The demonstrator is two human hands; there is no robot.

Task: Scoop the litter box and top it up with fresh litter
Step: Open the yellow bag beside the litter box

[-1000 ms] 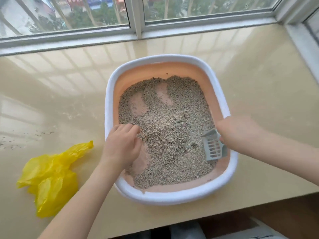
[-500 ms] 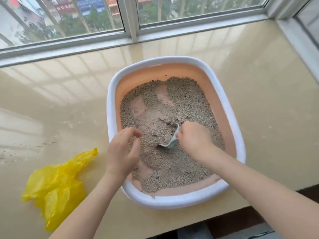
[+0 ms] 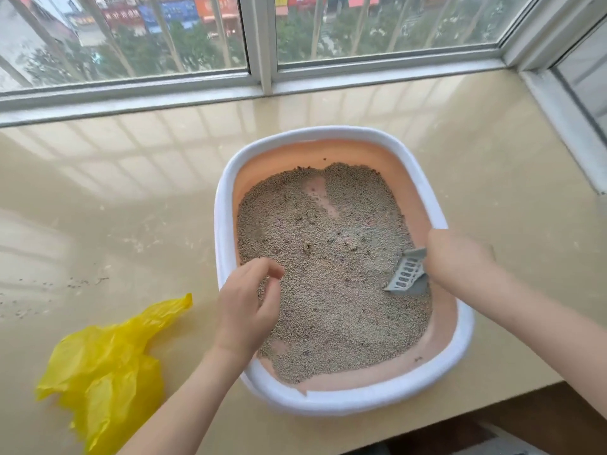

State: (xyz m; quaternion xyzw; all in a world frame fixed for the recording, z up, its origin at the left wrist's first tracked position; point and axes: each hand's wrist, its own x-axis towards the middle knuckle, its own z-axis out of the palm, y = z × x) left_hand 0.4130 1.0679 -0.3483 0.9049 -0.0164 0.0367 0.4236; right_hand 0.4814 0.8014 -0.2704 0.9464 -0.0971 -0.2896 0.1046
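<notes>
A litter box with a white rim (image 3: 226, 205) and peach inside holds grey litter (image 3: 328, 264), with bare peach patches at the back and the near left. My right hand (image 3: 456, 261) grips a grey slotted scoop (image 3: 407, 274) at the right side of the box, its blade on the litter. My left hand (image 3: 249, 303) hovers over the box's left edge. Its fingers are loosely curled, thumb and fingertips close together; whether they pinch any grains I cannot tell.
A crumpled yellow plastic bag (image 3: 105, 366) lies on the beige stone sill (image 3: 115, 208) left of the box. Scattered litter grains (image 3: 49, 287) dot the sill at far left. Window frames (image 3: 259, 80) close the back and right. The sill's front edge runs just below the box.
My right hand drew the scoop from the middle of the litter back to the right side. The left hand lifted slightly off the litter. The bare patches at centre-left got covered.
</notes>
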